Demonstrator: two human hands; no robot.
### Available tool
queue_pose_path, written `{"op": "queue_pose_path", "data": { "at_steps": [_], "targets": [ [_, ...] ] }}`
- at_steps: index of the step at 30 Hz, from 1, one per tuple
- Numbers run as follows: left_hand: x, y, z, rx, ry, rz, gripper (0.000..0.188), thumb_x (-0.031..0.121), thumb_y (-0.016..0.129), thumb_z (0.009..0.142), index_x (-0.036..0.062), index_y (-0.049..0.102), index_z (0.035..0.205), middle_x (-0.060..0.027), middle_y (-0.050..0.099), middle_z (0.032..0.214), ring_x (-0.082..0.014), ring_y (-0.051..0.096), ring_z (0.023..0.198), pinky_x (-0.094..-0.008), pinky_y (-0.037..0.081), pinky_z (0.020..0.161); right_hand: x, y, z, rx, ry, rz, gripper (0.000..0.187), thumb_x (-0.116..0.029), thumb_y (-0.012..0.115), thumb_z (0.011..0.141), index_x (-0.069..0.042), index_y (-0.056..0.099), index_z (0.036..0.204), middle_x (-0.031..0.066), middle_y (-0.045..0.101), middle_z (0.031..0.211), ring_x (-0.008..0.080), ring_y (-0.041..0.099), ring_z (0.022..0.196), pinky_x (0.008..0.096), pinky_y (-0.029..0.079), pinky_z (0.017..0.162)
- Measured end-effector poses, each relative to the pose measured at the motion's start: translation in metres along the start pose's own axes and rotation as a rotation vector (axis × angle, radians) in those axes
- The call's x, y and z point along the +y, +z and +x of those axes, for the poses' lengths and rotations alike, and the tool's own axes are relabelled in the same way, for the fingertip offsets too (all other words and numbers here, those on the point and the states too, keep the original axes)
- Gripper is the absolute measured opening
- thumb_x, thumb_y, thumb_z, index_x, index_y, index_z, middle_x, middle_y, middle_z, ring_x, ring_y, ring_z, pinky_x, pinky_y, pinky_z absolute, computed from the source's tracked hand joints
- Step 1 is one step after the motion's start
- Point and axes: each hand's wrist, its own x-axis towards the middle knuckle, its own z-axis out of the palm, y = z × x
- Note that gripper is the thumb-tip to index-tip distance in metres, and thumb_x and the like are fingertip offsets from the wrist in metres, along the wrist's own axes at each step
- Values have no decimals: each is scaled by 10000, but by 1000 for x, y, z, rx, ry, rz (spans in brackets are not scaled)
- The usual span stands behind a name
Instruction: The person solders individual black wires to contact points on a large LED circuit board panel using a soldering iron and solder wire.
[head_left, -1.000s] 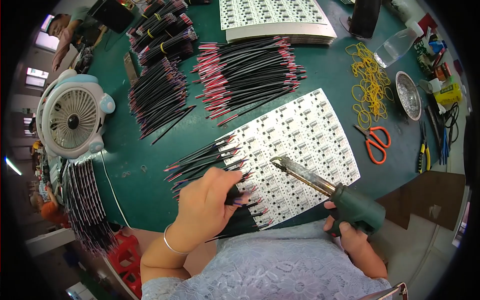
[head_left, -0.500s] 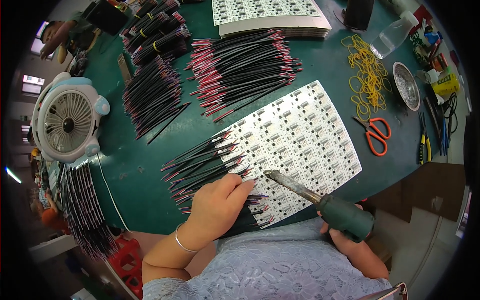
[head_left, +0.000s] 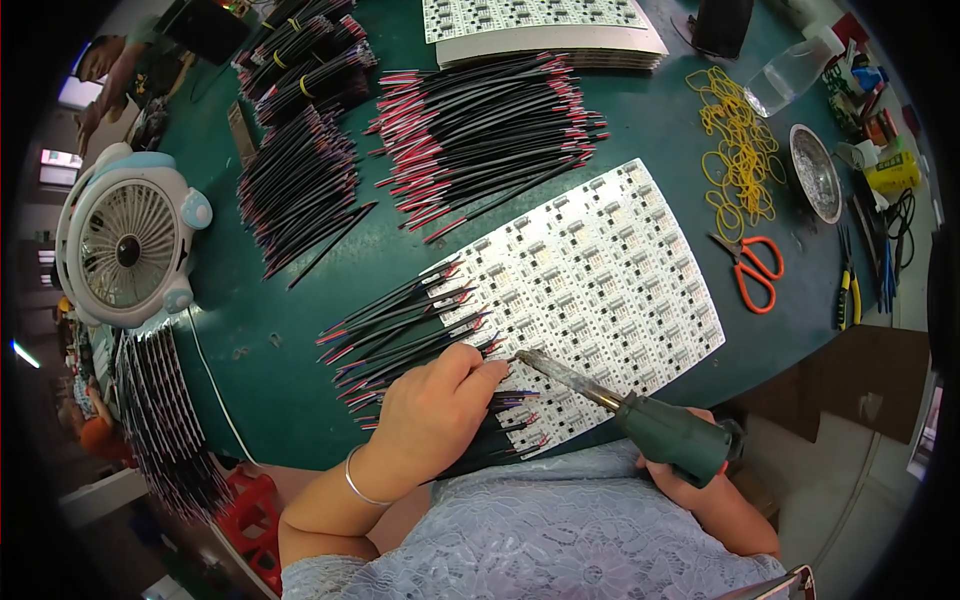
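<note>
A white circuit board panel [head_left: 600, 270] lies on the green table before me, covered in rows of small parts. Black wires [head_left: 395, 325] with red and blue ends run onto its left edge in a row. My left hand [head_left: 432, 405] is closed in a pinch on a wire at that edge; the fingertips partly hide it. My right hand [head_left: 680, 475] grips the green handle of a soldering iron [head_left: 665, 432], partly hidden behind it. The iron's metal tip points left, close to the left fingertips, over the wire ends.
Wire bundles [head_left: 490, 140] lie beyond the panel, more wires [head_left: 300, 190] to their left. A fan [head_left: 128, 250] stands left. Rubber bands [head_left: 740, 150], orange scissors [head_left: 755, 272], a metal dish [head_left: 815, 172], a plastic bottle [head_left: 790, 75] and pliers [head_left: 848, 285] sit right. Stacked panels [head_left: 545, 45] lie behind.
The soldering iron has shifted slightly left, bringing its tip nearer the left fingertips and the wire ends. My left hand stays almost in place.
</note>
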Motion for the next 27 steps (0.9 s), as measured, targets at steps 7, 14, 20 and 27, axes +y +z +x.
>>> {"op": "queue_pose_path", "data": {
  "at_steps": [7,14,20,27],
  "targets": [
    [4,1,-1,-25,-23,27,201,79,625,753,62,633,953,-55,504,817,-203,573,581,-316,469,475,-1,-3,-1,-19,-9,3,260,-88,598,844,1,622,1086,102,633,944,146,639,631,298,497,720],
    [7,-3,1,-36,-19,52,198,75,622,747,53,625,944,-58,485,817,-195,570,585,-311,466,476,-6,-6,4,5,-33,-44,207,-115,624,829,-13,646,1008,108,648,833,176,627,615,305,491,703],
    [8,-5,3,-49,14,101,197,81,616,754,53,623,949,-53,474,802,-182,562,595,-304,456,474,-10,-9,8,51,37,138,317,-265,604,884,16,612,1032,102,647,793,153,621,601,288,494,613],
    [6,-5,3,-49,70,99,202,93,615,759,55,621,958,-46,465,782,-169,555,592,-291,442,468,-4,-5,-4,32,68,78,304,-205,607,873,28,597,1067,91,644,825,145,622,607,284,494,605]
  ]
}}
